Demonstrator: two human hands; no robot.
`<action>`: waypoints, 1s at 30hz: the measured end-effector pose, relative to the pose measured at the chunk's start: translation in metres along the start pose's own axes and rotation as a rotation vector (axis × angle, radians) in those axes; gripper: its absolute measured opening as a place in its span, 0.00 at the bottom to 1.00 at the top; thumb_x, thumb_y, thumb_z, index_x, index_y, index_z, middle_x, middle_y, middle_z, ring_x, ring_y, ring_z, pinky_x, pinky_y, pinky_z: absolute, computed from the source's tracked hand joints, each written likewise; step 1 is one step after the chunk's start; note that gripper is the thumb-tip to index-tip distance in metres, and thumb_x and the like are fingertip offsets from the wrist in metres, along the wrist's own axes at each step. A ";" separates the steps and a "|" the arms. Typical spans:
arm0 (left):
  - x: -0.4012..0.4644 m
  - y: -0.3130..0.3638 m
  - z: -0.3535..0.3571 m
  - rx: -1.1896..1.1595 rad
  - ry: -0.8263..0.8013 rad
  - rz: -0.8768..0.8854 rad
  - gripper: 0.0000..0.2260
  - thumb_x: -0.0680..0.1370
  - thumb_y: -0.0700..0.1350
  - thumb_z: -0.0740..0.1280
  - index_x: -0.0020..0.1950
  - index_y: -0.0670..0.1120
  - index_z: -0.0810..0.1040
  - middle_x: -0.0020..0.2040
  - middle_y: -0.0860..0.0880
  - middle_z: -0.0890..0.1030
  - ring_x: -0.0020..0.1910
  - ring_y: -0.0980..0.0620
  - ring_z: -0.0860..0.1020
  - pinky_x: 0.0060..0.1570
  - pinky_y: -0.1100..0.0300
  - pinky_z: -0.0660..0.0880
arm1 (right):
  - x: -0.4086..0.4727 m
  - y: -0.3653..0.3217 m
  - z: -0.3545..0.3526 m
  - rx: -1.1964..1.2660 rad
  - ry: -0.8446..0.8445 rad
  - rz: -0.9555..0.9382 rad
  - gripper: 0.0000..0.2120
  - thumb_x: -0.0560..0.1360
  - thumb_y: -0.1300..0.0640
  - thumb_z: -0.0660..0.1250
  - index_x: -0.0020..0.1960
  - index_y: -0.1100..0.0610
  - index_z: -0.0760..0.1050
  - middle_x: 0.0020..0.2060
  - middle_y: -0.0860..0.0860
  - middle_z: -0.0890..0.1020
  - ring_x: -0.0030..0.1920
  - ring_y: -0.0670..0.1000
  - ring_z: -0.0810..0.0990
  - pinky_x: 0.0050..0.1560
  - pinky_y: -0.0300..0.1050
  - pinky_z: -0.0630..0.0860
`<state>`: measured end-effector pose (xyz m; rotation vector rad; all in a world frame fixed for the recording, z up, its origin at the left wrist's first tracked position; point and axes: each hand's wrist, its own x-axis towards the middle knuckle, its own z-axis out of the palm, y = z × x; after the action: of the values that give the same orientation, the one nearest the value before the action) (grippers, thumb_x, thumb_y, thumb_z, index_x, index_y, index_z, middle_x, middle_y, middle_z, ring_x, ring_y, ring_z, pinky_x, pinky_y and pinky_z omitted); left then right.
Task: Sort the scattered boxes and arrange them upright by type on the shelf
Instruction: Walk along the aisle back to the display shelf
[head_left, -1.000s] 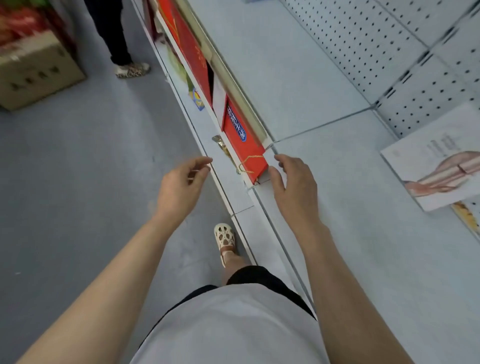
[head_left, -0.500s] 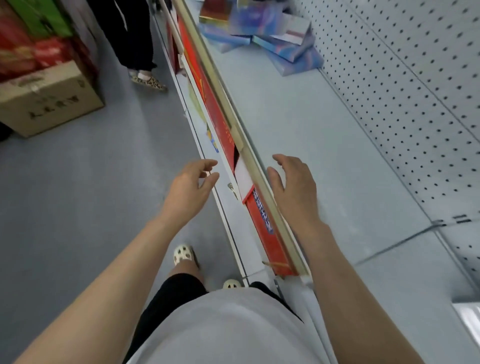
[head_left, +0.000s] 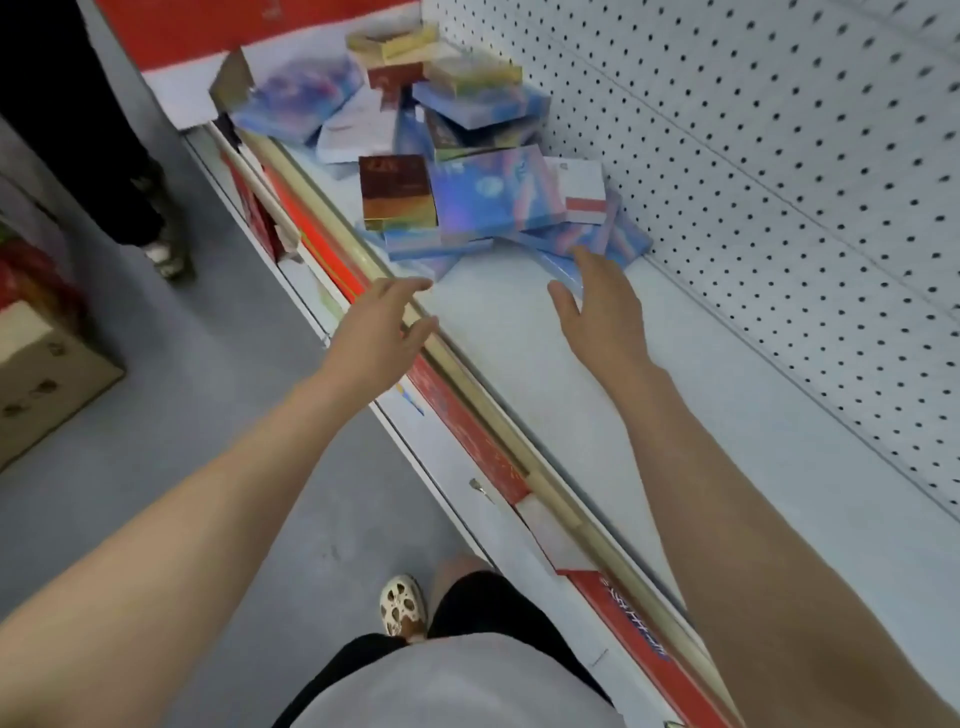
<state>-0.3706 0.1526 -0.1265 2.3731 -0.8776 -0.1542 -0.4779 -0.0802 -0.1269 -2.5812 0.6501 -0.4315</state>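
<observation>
Pegboard-backed shelf (head_left: 519, 332) carries the boxes (head_left: 467, 197) in one mixed heap, none upright or sorted, so all the work is ahead as I reach with left hand (head_left: 376, 325) and right hand (head_left: 597, 306), both spread and empty.

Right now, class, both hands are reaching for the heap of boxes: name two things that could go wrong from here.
1. The boxes lie stacked at odd angles; pulling a low blue one near the right hand could topple the upper ones.
2. The brown box sits near the shelf's front rail; a nudge from the left hand might send it to the floor.
</observation>
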 end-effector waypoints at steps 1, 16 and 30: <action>0.020 -0.006 -0.004 0.017 -0.001 0.010 0.20 0.79 0.47 0.67 0.70 0.46 0.72 0.66 0.43 0.74 0.60 0.42 0.75 0.61 0.54 0.67 | 0.018 -0.003 0.004 -0.012 -0.003 0.015 0.22 0.81 0.52 0.63 0.72 0.60 0.68 0.63 0.58 0.76 0.63 0.59 0.74 0.57 0.50 0.69; 0.184 -0.080 -0.019 0.013 -0.083 -0.299 0.28 0.77 0.53 0.67 0.74 0.47 0.61 0.63 0.40 0.77 0.59 0.37 0.76 0.54 0.49 0.73 | 0.177 -0.062 0.078 -0.367 -0.256 0.245 0.53 0.66 0.23 0.62 0.80 0.52 0.50 0.79 0.61 0.51 0.78 0.66 0.49 0.74 0.65 0.52; 0.194 -0.101 -0.039 -0.425 -0.127 -0.374 0.27 0.74 0.47 0.73 0.70 0.47 0.66 0.62 0.47 0.77 0.58 0.46 0.77 0.54 0.53 0.75 | 0.147 -0.052 0.044 0.307 0.159 0.745 0.25 0.69 0.41 0.75 0.54 0.59 0.74 0.43 0.51 0.80 0.49 0.56 0.79 0.46 0.47 0.70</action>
<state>-0.1531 0.1114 -0.1344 2.1111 -0.3923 -0.5850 -0.3174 -0.0987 -0.1120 -1.8535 1.3975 -0.4359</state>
